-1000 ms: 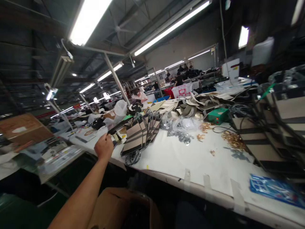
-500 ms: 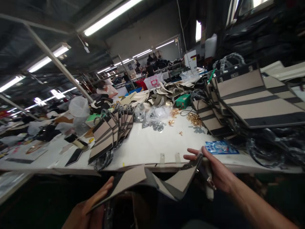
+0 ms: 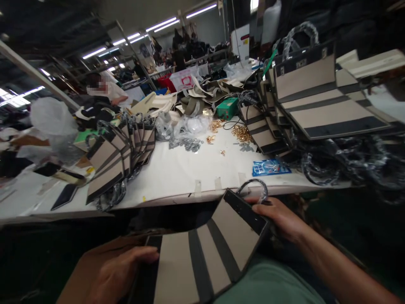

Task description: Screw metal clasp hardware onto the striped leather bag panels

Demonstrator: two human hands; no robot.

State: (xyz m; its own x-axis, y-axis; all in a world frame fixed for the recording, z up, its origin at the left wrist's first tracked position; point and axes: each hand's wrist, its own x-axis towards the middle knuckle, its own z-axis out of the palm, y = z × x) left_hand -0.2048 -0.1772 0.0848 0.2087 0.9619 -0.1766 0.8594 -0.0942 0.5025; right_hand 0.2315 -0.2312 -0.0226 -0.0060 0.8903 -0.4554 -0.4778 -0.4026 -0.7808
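A long beige bag panel (image 3: 177, 266) with dark grey stripes lies across my lap, held between both hands. My left hand (image 3: 120, 270) is closed on its dark left end, thumb on top and fingers hidden below. My right hand (image 3: 278, 213) grips the dark far edge near a plastic-wrapped handle (image 3: 255, 183) that rises from it. The panel bends upward toward the right hand. Beneath it shows my green clothing (image 3: 268, 283).
On the white table (image 3: 171, 177) stand fanned striped bag panels (image 3: 109, 158) at left and more striped panels (image 3: 316, 97) at right. Between them are gold hardware pieces (image 3: 242, 133), a green box (image 3: 228, 108), clear plastic (image 3: 193, 125) and a blue packet (image 3: 271, 166). Another person (image 3: 109, 90) sits beyond.
The panel has turned from nearly edge-on to show its striped face, and its wrapped handle has come into view. Both hands keep hold. The camera has tilted down and turned right.
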